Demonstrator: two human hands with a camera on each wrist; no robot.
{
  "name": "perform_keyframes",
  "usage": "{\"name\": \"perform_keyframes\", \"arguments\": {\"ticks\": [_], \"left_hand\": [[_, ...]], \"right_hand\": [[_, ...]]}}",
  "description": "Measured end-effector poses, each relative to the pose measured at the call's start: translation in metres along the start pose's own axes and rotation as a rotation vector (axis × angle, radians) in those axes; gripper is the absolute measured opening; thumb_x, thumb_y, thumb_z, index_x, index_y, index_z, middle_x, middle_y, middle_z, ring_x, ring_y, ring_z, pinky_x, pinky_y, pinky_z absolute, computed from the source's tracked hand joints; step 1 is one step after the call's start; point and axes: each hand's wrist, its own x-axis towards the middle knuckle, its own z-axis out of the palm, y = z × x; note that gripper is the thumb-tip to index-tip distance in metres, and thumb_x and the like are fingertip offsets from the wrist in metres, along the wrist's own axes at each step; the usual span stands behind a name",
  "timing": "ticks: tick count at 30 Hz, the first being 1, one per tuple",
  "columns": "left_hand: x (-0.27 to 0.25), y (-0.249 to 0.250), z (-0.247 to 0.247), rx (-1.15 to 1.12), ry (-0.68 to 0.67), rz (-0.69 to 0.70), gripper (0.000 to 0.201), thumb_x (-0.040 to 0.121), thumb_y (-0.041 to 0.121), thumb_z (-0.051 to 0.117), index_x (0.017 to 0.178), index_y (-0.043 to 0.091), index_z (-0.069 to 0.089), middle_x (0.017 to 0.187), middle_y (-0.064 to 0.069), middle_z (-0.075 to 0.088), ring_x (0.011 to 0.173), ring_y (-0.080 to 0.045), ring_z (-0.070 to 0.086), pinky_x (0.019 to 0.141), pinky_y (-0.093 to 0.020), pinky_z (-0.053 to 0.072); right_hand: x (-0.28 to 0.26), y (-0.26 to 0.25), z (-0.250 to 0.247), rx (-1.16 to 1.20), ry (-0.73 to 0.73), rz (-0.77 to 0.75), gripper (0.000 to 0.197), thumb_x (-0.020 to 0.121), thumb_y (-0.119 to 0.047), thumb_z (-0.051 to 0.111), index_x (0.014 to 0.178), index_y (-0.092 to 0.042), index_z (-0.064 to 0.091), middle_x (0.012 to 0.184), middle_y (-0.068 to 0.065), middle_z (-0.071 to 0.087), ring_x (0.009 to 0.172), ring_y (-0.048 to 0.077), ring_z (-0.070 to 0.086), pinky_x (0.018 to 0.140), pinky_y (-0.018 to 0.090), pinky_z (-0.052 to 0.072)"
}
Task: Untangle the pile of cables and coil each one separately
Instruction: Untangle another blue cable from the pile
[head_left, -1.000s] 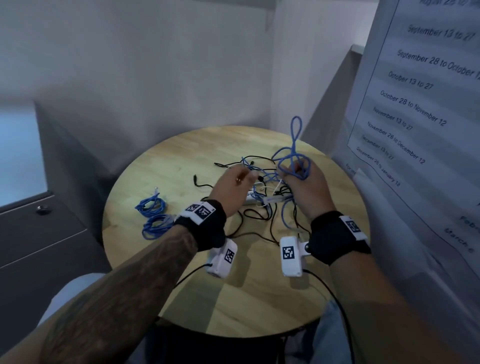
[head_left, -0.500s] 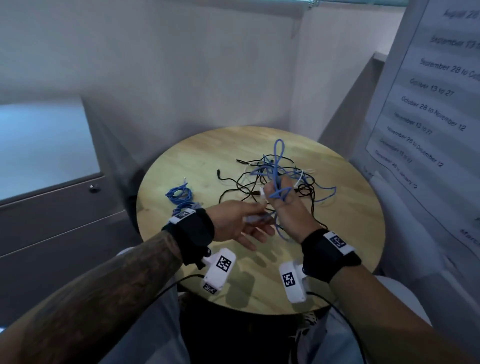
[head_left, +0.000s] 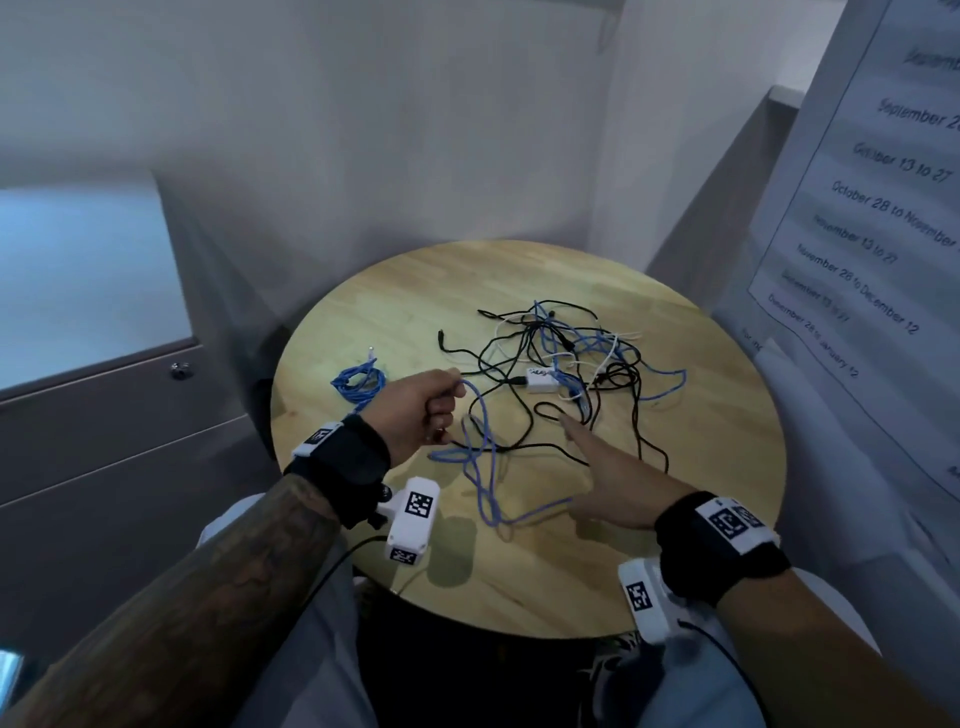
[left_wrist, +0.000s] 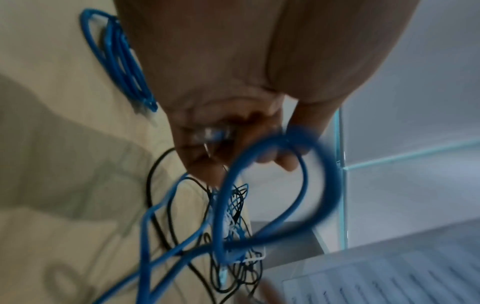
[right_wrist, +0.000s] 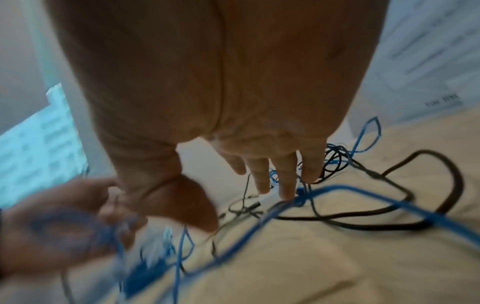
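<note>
Head view, as I log it: left hand (head_left: 415, 410) clenched around a blue cable (head_left: 480, 457), which trails in loose loops over the round table (head_left: 727, 467) toward my flat, released right hand (head_left: 613, 483); tangled pile (head_left: 566, 358) beyond. Left wrist: fingers (left_wrist: 288, 162) curl round a blurred blue loop. Right wrist: fingers (right_wrist: 285, 176) extended above the cable, holding nothing.

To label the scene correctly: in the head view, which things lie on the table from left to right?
Small coiled blue cable → left hand with its grip on a loose blue cable → small white box inside the tangled pile of black, white and blue cables.
</note>
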Motion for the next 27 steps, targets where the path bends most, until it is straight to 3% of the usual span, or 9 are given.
{"name": "perform_keyframes", "arguments": {"ticks": [3,6,10,12,16,19,21,23,27], "left_hand": [[-0.006,-0.007,0.008,0.063,-0.112,0.025,0.023,0.103,0.022,0.046,0.084,0.011,0.055,0.062,0.001,0.041,0.054,-0.012,0.044,0.059,-0.029,0.044],[-0.008,-0.010,0.017,-0.026,-0.230,0.028,0.019,0.102,0.016,0.045,0.088,0.008,0.055,0.067,-0.003,0.051,0.059,-0.016,0.053,0.063,-0.030,0.046],[-0.010,-0.011,0.021,-0.019,-0.245,-0.014,0.021,0.101,0.017,0.046,0.092,0.005,0.059,0.061,0.000,0.037,0.052,-0.013,0.033,0.051,-0.025,0.032],[-0.011,-0.012,0.019,0.079,-0.248,-0.092,0.026,0.102,0.022,0.043,0.093,0.005,0.061,0.060,0.001,0.023,0.054,-0.015,0.016,0.053,-0.028,0.017],[-0.016,-0.010,0.021,0.090,-0.368,-0.211,0.034,0.098,0.025,0.035,0.077,0.009,0.058,0.054,0.005,0.016,0.053,-0.015,0.007,0.056,-0.032,0.010],[-0.017,-0.007,0.019,-0.060,-0.404,-0.221,0.026,0.091,0.024,0.040,0.069,0.015,0.049,0.054,0.006,0.012,0.049,-0.014,0.009,0.056,-0.030,0.013],[-0.014,-0.003,0.017,-0.206,-0.367,-0.221,0.025,0.090,0.023,0.039,0.066,0.017,0.045,0.054,0.007,0.012,0.047,-0.013,0.009,0.052,-0.027,0.021],[-0.011,0.000,0.012,-0.366,-0.317,-0.205,0.030,0.092,0.021,0.035,0.064,0.018,0.046,0.049,0.007,0.016,0.047,-0.012,0.010,0.049,-0.024,0.030],[-0.011,0.003,0.008,-0.565,-0.339,-0.133,0.028,0.096,0.018,0.029,0.085,0.012,0.054,0.052,0.007,0.033,0.048,-0.010,0.026,0.054,-0.024,0.043]], "right_hand": [[0.005,-0.006,-0.003,0.356,0.210,-0.085,0.089,0.091,-0.014,0.066,0.159,-0.036,0.013,0.163,-0.013,0.026,0.149,0.009,0.026,0.105,0.028,0.035],[0.015,-0.026,0.008,0.669,0.259,-0.169,0.055,0.092,-0.035,0.067,0.144,-0.038,0.047,0.147,-0.015,0.050,0.136,0.004,0.046,0.110,0.037,0.041],[0.021,-0.044,0.027,0.782,0.292,-0.249,0.006,0.097,-0.018,0.063,0.097,-0.014,0.068,0.086,0.000,0.074,0.088,0.015,0.068,0.086,0.027,0.051],[0.019,-0.046,0.022,0.864,0.358,-0.252,0.008,0.098,-0.007,0.060,0.092,-0.005,0.065,0.065,-0.001,0.067,0.073,0.017,0.065,0.073,0.021,0.051],[0.020,-0.043,0.012,1.058,0.429,-0.205,0.013,0.090,0.008,0.059,0.087,-0.002,0.067,0.070,0.016,0.062,0.067,0.021,0.064,0.074,0.030,0.052],[0.017,-0.043,0.009,1.331,0.233,-0.174,0.020,0.094,0.008,0.048,0.090,-0.007,0.061,0.054,0.006,0.043,0.044,0.015,0.051,0.077,0.042,0.051],[0.014,-0.044,0.007,1.381,0.121,-0.158,0.016,0.098,0.004,0.044,0.101,-0.006,0.056,0.052,0.001,0.037,0.035,0.010,0.037,0.061,0.037,0.053],[0.013,-0.045,0.014,1.150,0.132,-0.130,0.009,0.101,-0.006,0.048,0.104,-0.003,0.057,0.057,0.005,0.039,0.035,0.013,0.032,0.047,0.030,0.044],[0.019,-0.050,0.047,0.667,0.208,-0.074,0.030,0.103,-0.037,0.052,0.094,-0.016,0.072,0.062,0.001,0.055,0.045,0.013,0.040,0.046,0.023,0.031]]}}
